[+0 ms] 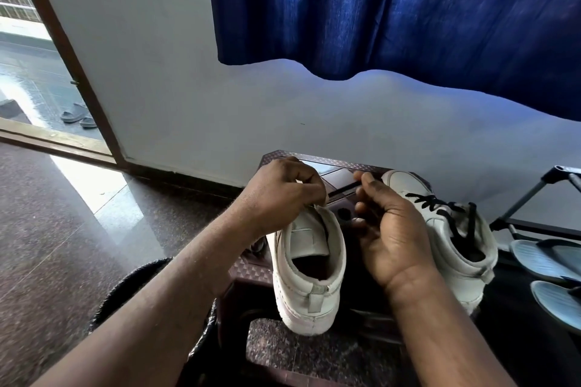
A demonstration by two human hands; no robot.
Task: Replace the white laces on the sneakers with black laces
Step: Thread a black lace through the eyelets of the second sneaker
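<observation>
Two white sneakers sit on a brown stool (342, 163), heels near and toes far, so each long axis runs near to far. The laced sneaker (452, 229) on the right already carries black lacing. The unlaced sneaker (309, 264) to its left shows a bare tongue.

The left hand (279, 192) has its fingers curled over the top of that tongue, steadying the shoe. The right hand (393, 229) is half open, with thumb and forefinger pinching what looks like the black lace (344, 188), drawn straight left to right between the hands.

The lace should be limp, light and a little slippery, so it is best held close to its stiff tip for threading. The shoe looks light, with a firm sole and a soft collar that suits a grip.
</observation>
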